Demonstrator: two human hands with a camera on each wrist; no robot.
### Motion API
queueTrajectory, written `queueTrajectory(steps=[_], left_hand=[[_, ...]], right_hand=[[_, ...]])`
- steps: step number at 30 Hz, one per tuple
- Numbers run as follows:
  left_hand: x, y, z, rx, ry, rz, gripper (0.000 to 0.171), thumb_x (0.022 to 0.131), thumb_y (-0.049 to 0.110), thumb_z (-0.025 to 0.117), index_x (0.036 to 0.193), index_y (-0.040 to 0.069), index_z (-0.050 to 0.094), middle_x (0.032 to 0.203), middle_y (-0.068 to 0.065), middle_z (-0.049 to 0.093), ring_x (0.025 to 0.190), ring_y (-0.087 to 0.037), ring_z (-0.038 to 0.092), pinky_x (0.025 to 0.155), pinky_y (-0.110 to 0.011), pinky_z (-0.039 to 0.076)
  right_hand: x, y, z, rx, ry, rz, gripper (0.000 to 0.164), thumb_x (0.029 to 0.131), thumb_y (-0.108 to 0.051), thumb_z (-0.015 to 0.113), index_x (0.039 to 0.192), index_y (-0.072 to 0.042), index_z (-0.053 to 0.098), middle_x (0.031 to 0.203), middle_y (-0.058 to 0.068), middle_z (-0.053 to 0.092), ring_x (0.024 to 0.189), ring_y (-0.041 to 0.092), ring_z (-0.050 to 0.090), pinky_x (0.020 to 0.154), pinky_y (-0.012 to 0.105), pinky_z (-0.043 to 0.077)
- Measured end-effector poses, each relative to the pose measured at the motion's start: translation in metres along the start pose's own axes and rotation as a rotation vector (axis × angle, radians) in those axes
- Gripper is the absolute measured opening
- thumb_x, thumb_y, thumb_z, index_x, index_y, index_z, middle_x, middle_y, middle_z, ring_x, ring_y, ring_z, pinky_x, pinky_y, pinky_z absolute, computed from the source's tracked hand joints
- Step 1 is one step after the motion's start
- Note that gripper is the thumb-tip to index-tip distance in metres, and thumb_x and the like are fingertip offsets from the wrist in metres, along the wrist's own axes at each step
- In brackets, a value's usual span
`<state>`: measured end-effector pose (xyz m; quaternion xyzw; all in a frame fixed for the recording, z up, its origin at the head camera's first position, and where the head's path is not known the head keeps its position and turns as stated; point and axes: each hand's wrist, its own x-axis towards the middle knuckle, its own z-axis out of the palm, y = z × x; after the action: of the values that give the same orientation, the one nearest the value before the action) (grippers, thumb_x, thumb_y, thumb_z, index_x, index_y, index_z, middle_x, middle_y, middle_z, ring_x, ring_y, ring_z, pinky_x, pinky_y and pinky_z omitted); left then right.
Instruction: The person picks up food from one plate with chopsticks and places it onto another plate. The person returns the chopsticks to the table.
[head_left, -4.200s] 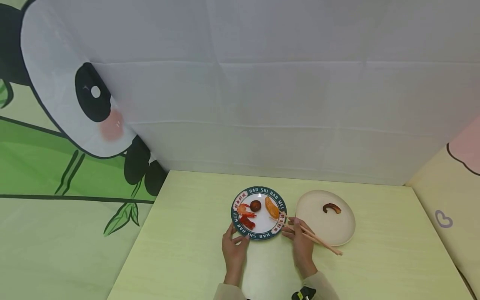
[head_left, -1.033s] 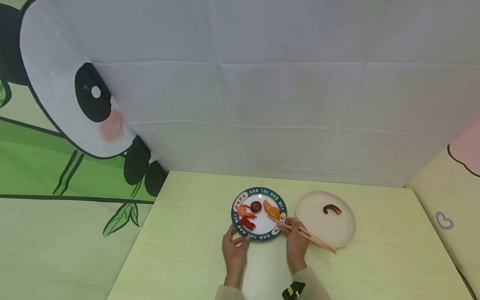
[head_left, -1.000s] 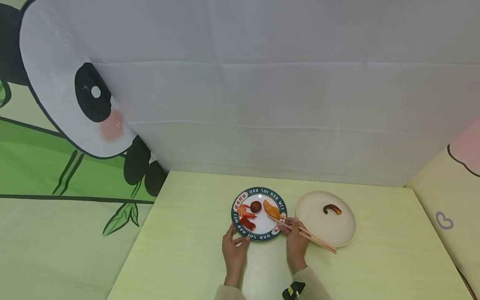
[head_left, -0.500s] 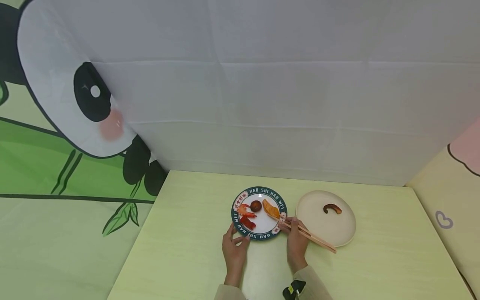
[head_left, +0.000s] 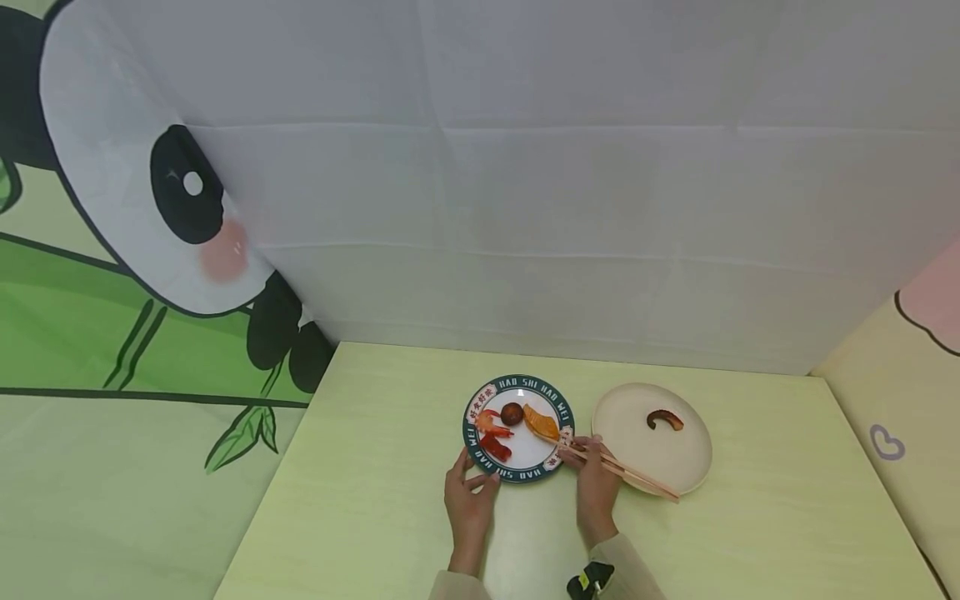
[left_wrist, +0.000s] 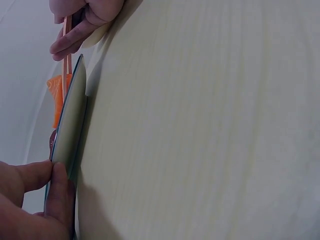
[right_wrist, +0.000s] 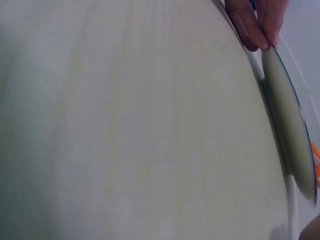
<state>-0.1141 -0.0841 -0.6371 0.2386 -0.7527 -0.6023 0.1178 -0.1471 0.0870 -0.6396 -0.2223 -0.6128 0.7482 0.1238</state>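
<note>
On the pale, faintly streaked table (head_left: 360, 517), a round rimmed plate (head_left: 527, 455) has a smooth white centre and a dark blue-green border with white lettering. It carries an orange piece (head_left: 540, 422), flat and tapered, with pale lines on its surface. The chopsticks (head_left: 647, 481) are slim, straight and light wood-coloured.

My right hand (head_left: 597, 490) grips the chopsticks from the near side of the gap between the two plates. Their long axis runs diagonally: tips to the far left, rear ends to the near right. The tips meet the near-right end of the orange piece; I cannot tell whether they clasp it from both sides. The orange piece lies on the right half of the rimmed plate, its long axis on much the same diagonal. My left hand (head_left: 471, 507) pinches the plate's near-left rim between thumb and fingers.

Left of the orange piece are a glossy brown ball (head_left: 512, 414), just beside it, then a shrimp (head_left: 492, 423) and a red piece (head_left: 496, 447). The cream plate (head_left: 633, 429), plain and matte, stands to the right and holds a ridged brown curl (head_left: 664, 418). The chopsticks' rear half crosses above its near rim.
</note>
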Motion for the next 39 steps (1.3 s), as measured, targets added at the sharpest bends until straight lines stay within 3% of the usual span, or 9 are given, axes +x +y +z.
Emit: queueTrajectory(steps=[5, 13, 20, 26, 29, 39], left_hand=[[-0.001, 0.002, -0.001, -0.007, -0.002, -0.005, 0.070, 0.083, -0.006, 0.079, 0.148, -0.007, 0.054, 0.124, -0.021, 0.060, 0.089, -0.024, 0.071, 0.068, -0.017, 0.054], [-0.002, 0.002, -0.002, -0.011, 0.000, 0.000, 0.070, 0.082, -0.007, 0.079, 0.148, -0.007, 0.054, 0.124, -0.021, 0.060, 0.089, -0.024, 0.071, 0.068, -0.016, 0.054], [-0.003, 0.003, -0.002, -0.006, -0.002, -0.001, 0.070, 0.083, -0.007, 0.079, 0.148, -0.006, 0.054, 0.125, -0.021, 0.060, 0.090, -0.024, 0.070, 0.068, -0.017, 0.054], [-0.003, 0.004, -0.002, -0.013, -0.001, -0.003, 0.070, 0.083, -0.007, 0.079, 0.148, -0.006, 0.054, 0.126, -0.021, 0.060, 0.090, -0.024, 0.070, 0.068, -0.017, 0.054], [-0.003, 0.003, -0.002, -0.020, -0.001, -0.004, 0.071, 0.082, -0.007, 0.079, 0.148, -0.007, 0.054, 0.126, -0.022, 0.060, 0.090, -0.025, 0.070, 0.067, -0.017, 0.055], [-0.001, 0.001, -0.001, -0.029, -0.004, -0.006, 0.071, 0.082, -0.007, 0.078, 0.148, -0.007, 0.053, 0.125, -0.022, 0.059, 0.090, -0.024, 0.070, 0.069, -0.019, 0.056]], right_hand=[[0.001, 0.001, -0.001, -0.006, 0.006, 0.006, 0.055, 0.116, -0.034, 0.039, 0.117, 0.010, 0.071, 0.111, 0.019, 0.075, 0.077, 0.009, 0.078, 0.081, 0.014, 0.057], [0.001, 0.000, -0.003, -0.016, 0.006, 0.030, 0.054, 0.114, -0.038, 0.045, 0.116, 0.009, 0.070, 0.109, 0.016, 0.076, 0.079, 0.011, 0.079, 0.086, 0.008, 0.052], [0.000, 0.000, -0.005, -0.040, 0.010, 0.050, 0.054, 0.113, -0.041, 0.046, 0.117, 0.007, 0.070, 0.113, 0.015, 0.076, 0.082, 0.011, 0.079, 0.105, 0.022, 0.050], [0.000, 0.002, -0.006, -0.006, 0.009, 0.038, 0.052, 0.113, -0.037, 0.046, 0.117, 0.010, 0.069, 0.109, 0.010, 0.076, 0.079, 0.010, 0.078, 0.090, 0.011, 0.053], [0.000, 0.000, -0.006, 0.038, 0.007, 0.023, 0.052, 0.114, -0.033, 0.046, 0.117, 0.014, 0.067, 0.103, 0.007, 0.077, 0.077, 0.010, 0.078, 0.084, 0.011, 0.055], [-0.001, -0.009, -0.007, 0.021, 0.013, 0.030, 0.052, 0.114, -0.032, 0.044, 0.121, 0.015, 0.067, 0.104, 0.007, 0.075, 0.077, 0.008, 0.077, 0.086, 0.009, 0.052]])
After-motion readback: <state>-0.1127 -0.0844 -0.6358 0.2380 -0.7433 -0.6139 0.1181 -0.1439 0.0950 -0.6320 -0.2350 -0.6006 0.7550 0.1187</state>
